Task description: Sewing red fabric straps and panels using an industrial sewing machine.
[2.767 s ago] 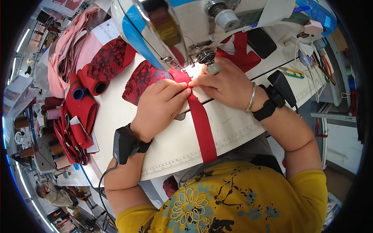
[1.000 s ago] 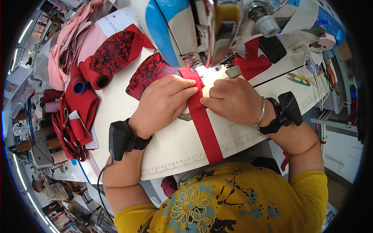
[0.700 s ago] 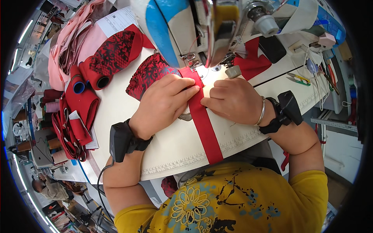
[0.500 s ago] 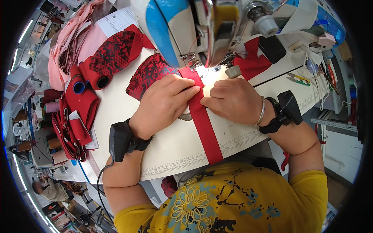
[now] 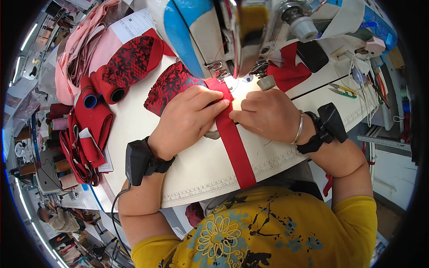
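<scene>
A long red fabric strip (image 5: pixel 234 152) runs from under the sewing machine (image 5: pixel 196 35) toward my body, its near end at the table's front edge. My left hand (image 5: pixel 190 114) lies over the strip's left side, thumb and forefinger pressing it just in front of the lit needle area. At its right edge, my right hand (image 5: pixel 266 114) is curled, with thumb and forefinger pinched at the strip. A red and black patterned fabric piece (image 5: pixel 167 89) lies left of the needle, partly under my left hand. The machine head hides the exact stitching point.
Rolled red fabric (image 5: pixel 107 87), folded red pieces (image 5: pixel 94 120) and pink fabric (image 5: pixel 73 62) lie at the left, near several thread cones (image 5: pixel 60 124). At the right are green-handled snips (image 5: pixel 343 91), a black flat object (image 5: pixel 313 56) and red fabric (image 5: pixel 290 73). A ruler scale (image 5: pixel 201 187) marks the table's front edge.
</scene>
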`<state>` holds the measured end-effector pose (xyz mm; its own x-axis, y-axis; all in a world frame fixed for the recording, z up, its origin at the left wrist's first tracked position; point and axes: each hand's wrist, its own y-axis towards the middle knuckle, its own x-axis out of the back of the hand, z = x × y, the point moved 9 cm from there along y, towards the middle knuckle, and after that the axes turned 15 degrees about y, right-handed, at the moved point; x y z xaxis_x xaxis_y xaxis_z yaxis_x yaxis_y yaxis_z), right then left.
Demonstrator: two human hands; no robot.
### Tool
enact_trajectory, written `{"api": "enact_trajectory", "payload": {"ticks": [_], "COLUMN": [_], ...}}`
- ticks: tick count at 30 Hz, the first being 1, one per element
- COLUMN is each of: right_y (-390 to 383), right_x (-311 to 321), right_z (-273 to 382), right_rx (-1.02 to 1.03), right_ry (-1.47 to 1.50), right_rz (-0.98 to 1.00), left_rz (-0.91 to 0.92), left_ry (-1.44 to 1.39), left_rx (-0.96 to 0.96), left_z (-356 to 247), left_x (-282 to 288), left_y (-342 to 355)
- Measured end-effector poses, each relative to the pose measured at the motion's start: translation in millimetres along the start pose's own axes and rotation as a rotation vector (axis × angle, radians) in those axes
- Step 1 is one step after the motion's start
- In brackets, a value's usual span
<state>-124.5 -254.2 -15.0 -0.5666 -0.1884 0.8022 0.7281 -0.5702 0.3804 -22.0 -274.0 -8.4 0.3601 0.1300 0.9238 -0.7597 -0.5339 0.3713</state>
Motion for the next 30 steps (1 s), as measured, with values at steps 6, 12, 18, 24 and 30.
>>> {"api": "enact_trajectory", "payload": {"ticks": [6,12,18,24,30], "right_y": [0,0,-6,-3,-2], "right_x": [0,7,20,16,15], "right_z": [0,-2,-27,-12,-15], "right_rx": [0.001,-0.018,-0.178,-0.006,-0.027], "right_ry": [0.009,0.035,-0.017,0.005,0.041], "right_rz": [-0.009,-0.033,-0.169,-0.181,-0.182], "left_rz": [0.005,0.033,0.038,0.020,0.025], "left_ry": [-0.004,0.004,-0.008,-0.008,-0.019], "left_rx": [-0.004,-0.028,-0.034,-0.041,-0.029], "left_z": [-1,-4,-4,-4,-3], "left_x": [1,1,0,0,0], "left_y": [1,3,2,1,1]}}
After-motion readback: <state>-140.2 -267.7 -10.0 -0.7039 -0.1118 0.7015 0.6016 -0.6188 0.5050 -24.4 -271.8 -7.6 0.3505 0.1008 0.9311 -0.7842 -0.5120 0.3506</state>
